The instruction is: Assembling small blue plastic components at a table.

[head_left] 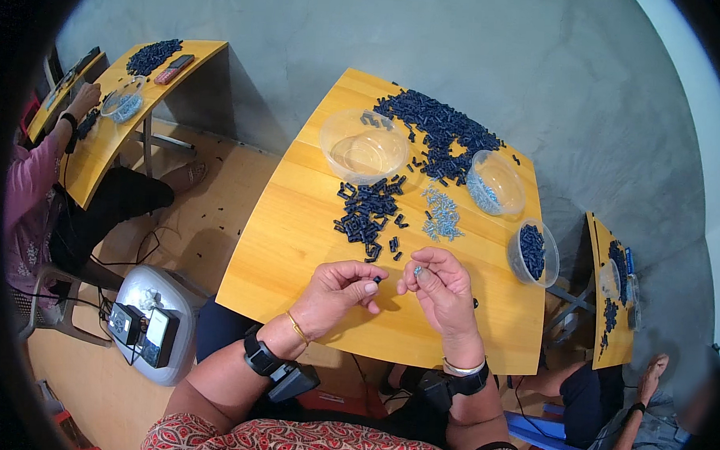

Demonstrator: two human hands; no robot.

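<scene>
Above the near part of the yellow wooden table point(283, 258), my left hand point(334, 294) pinches a small dark blue plastic piece point(377, 279) between thumb and finger. A short gap to its right, my right hand point(443, 291) is closed with a tiny light-blue piece point(418, 271) at its thumb and fingertip; whether more are inside is hidden. Just beyond my hands lie a loose pile of dark blue tube-like pieces point(367, 209) and a scatter of light-blue small pieces point(441, 216).
A transparent bowl point(363, 150) stands at the far left, one with light-blue pieces point(496, 186) far right, another with dark pieces point(533, 251) at the right edge. A big dark heap point(443, 125) covers the back. Another person's hand point(85, 98) works at a left table.
</scene>
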